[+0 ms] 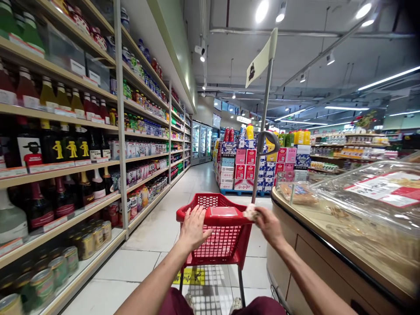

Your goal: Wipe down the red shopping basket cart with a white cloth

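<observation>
A red plastic shopping cart (216, 245) stands right in front of me, with mesh sides and a red handle. My left hand (194, 227) lies on the left part of that handle, its fingers stretched forward over the bar and its thumb out to the side. At the handle's right end, my right hand (269, 224) is closed on a small crumpled whitish thing (251, 212), too unclear to name. A grey pole (262, 113) rises just beyond this hand, bearing a pale flag (261, 59) and a grey hook-like loop (271, 143).
Along the left, shelves (144, 153) hold bottles, cans and packs. Close on the right is a counter (295, 253) with clear-covered food trays (370, 188). Ahead, stacked drink boxes (246, 164) stand on a blue pallet (229, 191); glass-door fridges (201, 140) are farther back. Tiled floor (147, 227) runs between.
</observation>
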